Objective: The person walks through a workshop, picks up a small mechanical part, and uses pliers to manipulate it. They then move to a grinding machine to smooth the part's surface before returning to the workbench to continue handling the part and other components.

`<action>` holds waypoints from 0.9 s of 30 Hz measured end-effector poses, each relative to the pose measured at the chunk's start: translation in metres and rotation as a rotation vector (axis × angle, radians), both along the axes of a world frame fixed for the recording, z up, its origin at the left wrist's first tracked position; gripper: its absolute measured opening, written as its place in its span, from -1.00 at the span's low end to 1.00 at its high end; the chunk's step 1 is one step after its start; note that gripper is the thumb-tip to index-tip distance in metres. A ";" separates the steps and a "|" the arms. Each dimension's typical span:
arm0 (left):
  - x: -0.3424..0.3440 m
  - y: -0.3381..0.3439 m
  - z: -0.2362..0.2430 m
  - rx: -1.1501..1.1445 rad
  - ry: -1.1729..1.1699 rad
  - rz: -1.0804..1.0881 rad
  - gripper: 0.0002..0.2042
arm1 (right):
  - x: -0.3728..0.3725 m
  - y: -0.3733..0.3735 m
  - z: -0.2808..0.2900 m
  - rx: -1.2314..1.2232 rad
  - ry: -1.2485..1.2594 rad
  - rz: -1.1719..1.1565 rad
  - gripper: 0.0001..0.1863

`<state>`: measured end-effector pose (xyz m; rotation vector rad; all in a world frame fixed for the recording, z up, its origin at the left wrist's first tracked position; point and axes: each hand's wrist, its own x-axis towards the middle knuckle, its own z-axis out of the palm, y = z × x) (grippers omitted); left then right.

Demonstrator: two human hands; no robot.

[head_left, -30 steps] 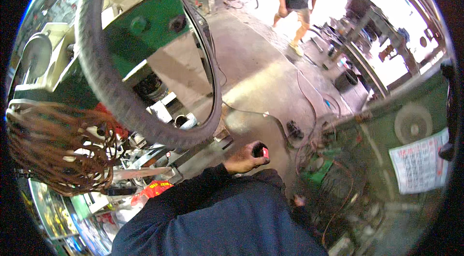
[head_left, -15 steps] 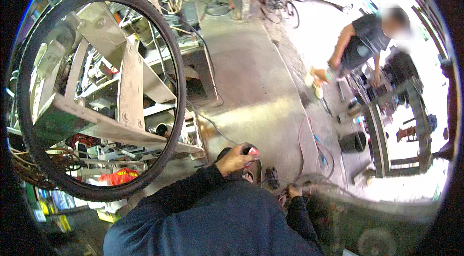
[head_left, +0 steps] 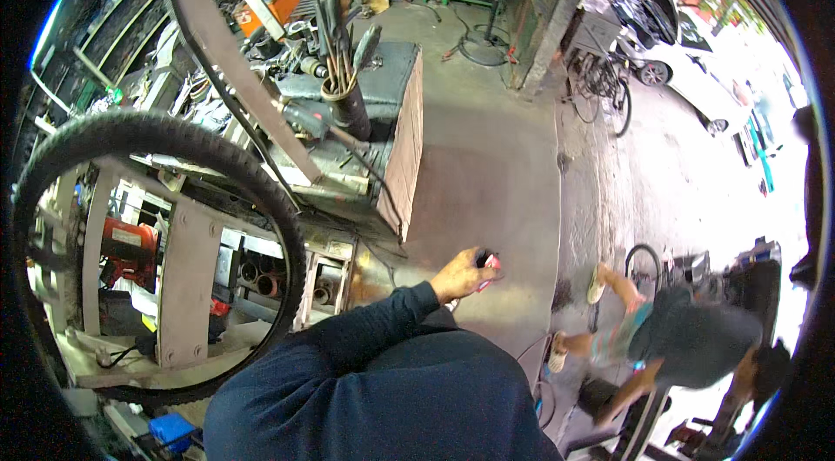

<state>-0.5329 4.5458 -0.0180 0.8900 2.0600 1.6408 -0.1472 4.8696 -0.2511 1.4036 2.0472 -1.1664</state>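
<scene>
My left hand [head_left: 459,277] is held out ahead of my body, fingers curled round a small red and black object [head_left: 492,263]. Its exact kind is too small to make out, and the fingers hide part of it. The left forearm in a dark sleeve [head_left: 370,322] reaches across from the lower left. My right hand is out of the picture, and the dark clothing over my body fills the lower middle.
A bicycle tyre [head_left: 291,265] hangs at left before a metal frame [head_left: 189,287]. Beyond it, a cluttered workbench bears a tool holder [head_left: 348,113]. At right, another person [head_left: 687,335] bends over a dark frame. A bicycle [head_left: 600,87] and white car [head_left: 696,61] stand outside.
The view has swung, bringing more of the bench and street into sight. My left hand still grips the red and black object; my right hand has left the picture. The other person bends lower.
</scene>
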 end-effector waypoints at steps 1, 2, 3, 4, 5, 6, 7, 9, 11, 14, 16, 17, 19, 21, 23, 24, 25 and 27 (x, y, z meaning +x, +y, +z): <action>-0.027 0.018 -0.005 0.049 0.356 0.058 -0.70 | -0.033 0.037 0.019 0.004 0.020 -0.025 -0.66; -0.056 0.031 0.026 -0.004 -0.043 0.031 -0.70 | -0.063 0.078 0.037 0.019 0.040 -0.060 -0.66; -0.084 0.048 0.062 -0.090 -0.401 0.061 -0.70 | -0.096 0.105 0.044 0.017 0.074 -0.094 -0.66; -0.106 0.061 0.075 -0.064 -0.383 0.090 -0.69 | -0.132 0.135 0.053 0.015 0.098 -0.114 -0.66; -0.132 0.080 0.083 -0.023 -0.364 0.085 -0.69 | -0.161 0.158 0.072 0.039 0.121 -0.160 -0.65; -0.151 0.090 0.087 -0.003 -0.341 0.142 -0.68 | -0.196 0.183 0.068 0.016 0.123 -0.136 -0.65; -0.175 0.099 0.072 0.012 -0.194 0.076 -0.62 | -0.229 0.210 0.069 0.014 0.116 -0.122 -0.64; -0.212 0.117 0.051 -0.030 -0.178 0.168 -0.65 | -0.279 0.248 0.058 -0.001 0.075 -0.074 -0.63; -0.249 0.136 0.053 -0.028 -0.396 0.311 -0.69 | -0.321 0.281 0.032 -0.049 -0.017 0.028 -0.62; -0.286 0.161 0.020 0.200 -0.781 0.562 -0.76 | -0.402 0.316 -0.004 -0.158 -0.180 0.206 -0.60; -0.319 0.170 0.022 0.283 -0.747 0.609 -0.76 | -0.470 0.342 -0.022 -0.240 -0.229 0.247 -0.58; -0.344 0.177 0.051 0.313 -0.800 0.633 -0.77 | -0.510 0.354 -0.029 -0.279 -0.219 0.243 -0.57; -0.377 0.175 0.075 0.327 -0.611 0.688 -0.81 | -0.626 0.364 -0.003 -0.261 -0.182 0.285 -0.62; -0.419 0.177 0.096 0.299 -0.370 0.776 -0.80 | -0.738 0.378 0.034 -0.167 -0.076 0.457 -0.70; -0.461 0.172 0.089 0.317 -0.378 0.787 -0.73 | -0.838 0.386 0.044 -0.134 0.047 0.509 -0.75; -0.480 0.170 0.088 0.342 -0.480 0.802 -0.74 | -0.889 0.380 0.057 -0.140 0.085 0.433 -0.76; -0.504 0.170 0.088 0.342 -0.588 0.814 -0.74 | -0.924 0.369 0.060 -0.143 0.114 0.442 -0.77; -0.549 0.177 0.057 0.379 -0.559 0.868 -0.71 | -0.999 0.338 0.073 -0.164 0.186 0.405 -0.79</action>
